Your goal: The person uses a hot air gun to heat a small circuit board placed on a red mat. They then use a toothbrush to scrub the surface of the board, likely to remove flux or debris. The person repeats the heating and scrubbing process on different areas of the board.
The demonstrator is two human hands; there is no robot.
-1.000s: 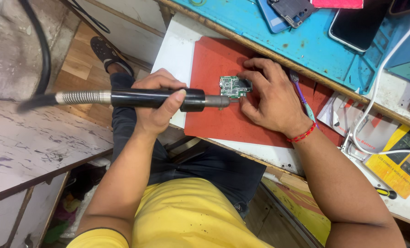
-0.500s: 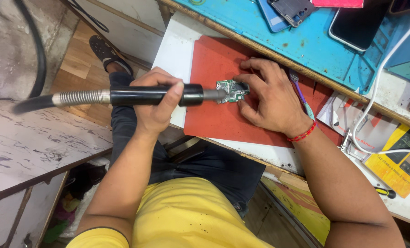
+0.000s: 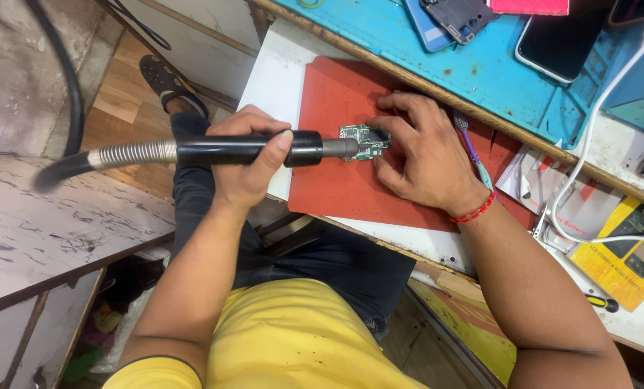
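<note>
Leftmost, a ribbed metal hose point(image 3: 131, 153) runs in from the left edge to a black hot-air handpiece point(image 3: 250, 149). The left hand point(image 3: 246, 162) is wrapped fully round that handle, thumb on top, probably to keep the nozzle point(image 3: 340, 148) level and aimed. At centre frame the nozzle tip sits right at the edge of a small green circuit board point(image 3: 365, 140), which lies on a red work mat point(image 3: 336, 101). Just right of it, the right hand point(image 3: 426, 155) lies flat on the mat, fingers curled loosely round the board's far side, seemingly to pin it in place. Along the upper right runs a blue mat point(image 3: 473, 65) carrying phones and parts.
</note>
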